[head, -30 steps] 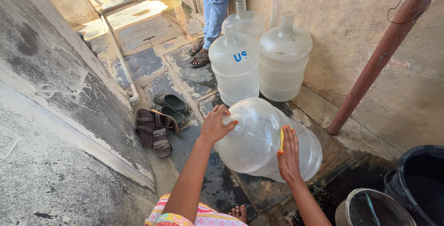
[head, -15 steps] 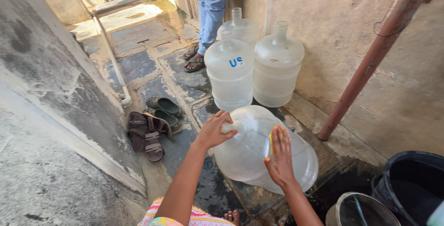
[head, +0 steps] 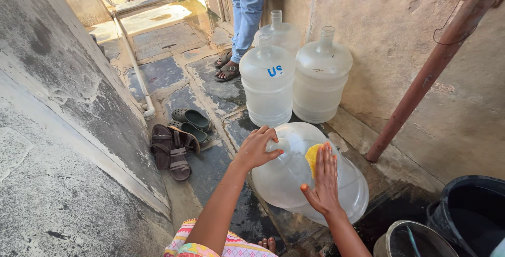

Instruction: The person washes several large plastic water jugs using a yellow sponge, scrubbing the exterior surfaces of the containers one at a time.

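Note:
A large clear plastic water jug point(head: 294, 183) lies on its side on the wet stone floor in front of me. My left hand point(head: 258, 146) grips its neck end, fingers curled over the top. My right hand point(head: 322, 180) presses flat on the jug's upper side with a yellow sponge point(head: 312, 158) under the fingers.
Three upright clear jugs point(head: 268, 86) stand against the right wall, with a person's legs in jeans and sandals point(head: 244, 20) behind them. Sandals point(head: 171, 152) and dark clogs point(head: 192, 117) lie left. A rusty pipe point(head: 426, 73), black tub point(head: 468, 212), metal bucket point(head: 407, 238) sit right.
My right hand with the sponge has slid across the jug's side toward its neck. My left hand keeps its hold on the neck end. The jug has stayed lying down.

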